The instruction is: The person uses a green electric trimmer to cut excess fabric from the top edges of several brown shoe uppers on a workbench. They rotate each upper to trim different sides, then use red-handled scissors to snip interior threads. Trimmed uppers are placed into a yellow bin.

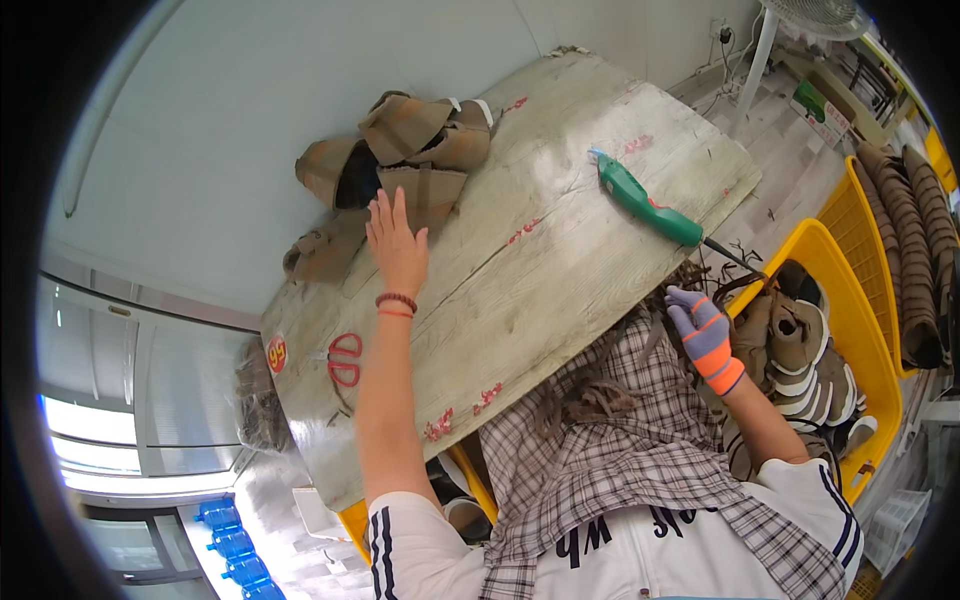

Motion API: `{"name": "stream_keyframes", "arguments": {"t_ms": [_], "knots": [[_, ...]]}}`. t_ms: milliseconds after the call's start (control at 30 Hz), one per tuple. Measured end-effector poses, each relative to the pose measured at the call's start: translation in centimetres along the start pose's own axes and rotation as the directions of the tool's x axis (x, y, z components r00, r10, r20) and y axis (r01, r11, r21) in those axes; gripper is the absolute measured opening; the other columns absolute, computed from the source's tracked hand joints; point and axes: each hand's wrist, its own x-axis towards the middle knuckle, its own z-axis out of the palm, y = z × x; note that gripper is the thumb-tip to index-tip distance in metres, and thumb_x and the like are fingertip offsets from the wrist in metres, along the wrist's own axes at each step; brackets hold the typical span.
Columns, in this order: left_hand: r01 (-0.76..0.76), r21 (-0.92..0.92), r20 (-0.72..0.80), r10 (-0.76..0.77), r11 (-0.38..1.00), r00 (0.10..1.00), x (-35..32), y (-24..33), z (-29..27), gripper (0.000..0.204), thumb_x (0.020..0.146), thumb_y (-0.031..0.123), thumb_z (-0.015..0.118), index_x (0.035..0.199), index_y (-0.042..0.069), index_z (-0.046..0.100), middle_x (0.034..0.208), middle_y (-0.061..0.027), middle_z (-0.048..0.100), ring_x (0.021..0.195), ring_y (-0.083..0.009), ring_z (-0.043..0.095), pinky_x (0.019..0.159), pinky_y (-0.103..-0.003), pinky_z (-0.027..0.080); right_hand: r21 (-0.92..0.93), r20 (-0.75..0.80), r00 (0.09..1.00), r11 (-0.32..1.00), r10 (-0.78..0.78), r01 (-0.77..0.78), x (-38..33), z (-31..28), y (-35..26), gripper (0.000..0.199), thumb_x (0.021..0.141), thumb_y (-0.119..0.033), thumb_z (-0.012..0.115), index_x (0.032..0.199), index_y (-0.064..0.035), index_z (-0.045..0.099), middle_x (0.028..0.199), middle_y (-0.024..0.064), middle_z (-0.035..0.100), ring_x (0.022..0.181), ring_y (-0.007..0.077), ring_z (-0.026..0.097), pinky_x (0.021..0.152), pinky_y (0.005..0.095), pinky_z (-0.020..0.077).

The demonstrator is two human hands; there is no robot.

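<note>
My left hand [398, 248], bare with a beaded bracelet, is open with its fingers stretched out. Its fingertips reach the near edge of a pile of brown, curled fabric pieces [425, 190] that look like shoe uppers; whether they press on it I cannot tell. In a purple and orange glove, my right hand [705, 335] hangs beside the table's near edge with loosely spread fingers and nothing visible in them. Brown strips [600, 400] lie on the plaid apron [640, 365] over my lap. A green handheld power cutter [640, 205] lies on the table, its black cord running right.
Red-handled scissors [344, 360] lie on the left of the worn wooden table [540, 270]. At my right, a yellow crate [850, 285] holds brown shoes with white soles [805, 360]. Behind it are brown rolls [915, 250]. A fan [815, 15] stands at the far right.
</note>
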Motion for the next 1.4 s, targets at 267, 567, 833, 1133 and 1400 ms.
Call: {"name": "stream_keyframes", "arguments": {"t_ms": [267, 567, 833, 1133, 1400], "knots": [[0.228, -0.258, 0.229, -0.17, 0.939, 0.959, 5.8, -0.7, 1.9, 0.054, 0.072, 0.027, 0.077, 0.113, 0.008, 0.046, 0.138, -0.0364, 0.027, 0.128, -0.0502, 0.029, 0.104, -0.048, 0.031, 0.046, -0.027, 1.0, 0.999, -0.006, 0.007, 1.4, 3.2, 1.5, 0.022, 0.084, 0.0, 0.063, 0.107, -0.0008, 0.064, 0.096, 0.0118, 0.066, 0.085, 0.0168, 0.064, 0.073, 0.0259, 0.0499], [0.218, -0.317, 0.274, -0.131, 0.923, 0.953, -2.5, -0.1, -4.9, 0.044, 0.07, 0.028, 0.077, 0.088, 0.002, 0.046, 0.124, -0.0362, 0.039, 0.121, -0.0511, 0.034, 0.099, -0.048, 0.034, -0.112, -0.188, 0.916, 0.934, -0.354, 0.338, 9.9, 4.7, -1.2, 0.018, 0.082, -0.002, 0.066, 0.1, -0.0036, 0.066, 0.086, 0.01, 0.065, 0.074, 0.0173, 0.063, 0.065, 0.0278, 0.0494], [0.37, -0.078, 0.222, -0.346, 0.926, 0.912, -11.5, -2.3, -7.6, 0.043, 0.076, 0.025, 0.075, 0.104, 0.0, 0.055, 0.138, -0.0256, 0.036, 0.128, -0.0381, 0.034, 0.103, -0.043, 0.031, 0.442, -0.581, 0.786, 0.893, 0.211, 0.086, 16.4, -23.4, 8.5, 0.025, 0.09, -0.023, 0.059, 0.103, -0.0014, 0.063, 0.084, 0.0071, 0.068, 0.073, 0.015, 0.062, 0.07, 0.0274, 0.0514], [0.291, 0.149, -0.134, -0.272, 0.945, 0.953, -15.1, 3.9, -6.3, 0.057, 0.09, 0.031, 0.06, 0.138, 0.008, 0.041, 0.149, -0.0231, 0.02, 0.136, -0.0379, 0.024, 0.107, -0.047, 0.026, -0.174, -0.645, 0.317, 0.27, 0.695, -0.947, -6.5, -37.3, 22.8, 0.061, 0.084, -0.057, 0.055, 0.112, -0.0034, 0.06, 0.106, 0.0192, 0.06, 0.101, 0.029, 0.055, 0.088, 0.0379, 0.0434], [-0.186, -0.359, 0.044, 0.216, 0.915, 0.975, -16.6, 15.9, -5.6, 0.037, 0.09, 0.005, 0.051, 0.127, 0.0, 0.049, 0.147, -0.0254, 0.022, 0.129, -0.0382, 0.038, 0.103, -0.045, 0.036, -0.078, -0.709, 0.384, 0.477, 0.591, -0.876, -13.3, -32.8, 31.6, 0.077, 0.076, -0.069, 0.05, 0.113, -0.0019, 0.063, 0.119, 0.0236, 0.058, 0.112, 0.0357, 0.055, 0.095, 0.0374, 0.0415]]}}
